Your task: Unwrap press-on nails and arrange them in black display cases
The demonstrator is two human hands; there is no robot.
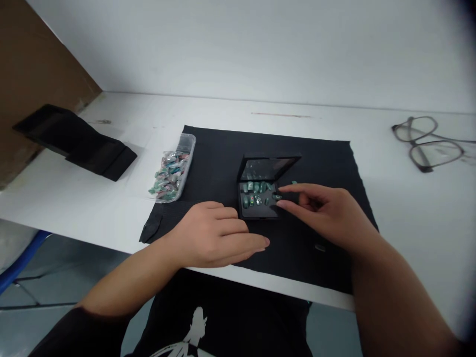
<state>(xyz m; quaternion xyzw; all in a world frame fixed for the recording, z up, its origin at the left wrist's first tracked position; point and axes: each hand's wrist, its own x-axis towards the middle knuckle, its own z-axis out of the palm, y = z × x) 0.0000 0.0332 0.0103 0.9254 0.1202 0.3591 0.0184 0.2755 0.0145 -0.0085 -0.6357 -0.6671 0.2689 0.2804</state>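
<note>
A small black case (pixel 260 210) with its lid (pixel 269 167) raised lies on a black cloth mat (pixel 223 153). Inside it sit several green press-on nails (pixel 256 193). My right hand (pixel 327 213) reaches in from the right, thumb and forefinger pinched on one green nail (pixel 277 197) at the case's right edge. My left hand (pixel 215 238) rests flat on the mat just left of the case, fingers together, holding nothing.
A clear plastic tray (pixel 186 148) of green and silver nails stands at the mat's left edge. Black boxes (pixel 78 141) lie at far left, near a brown board (pixel 33 74). Eyeglasses (pixel 427 141) rest at far right. A small black scrap (pixel 150 228) lies by the table's front edge.
</note>
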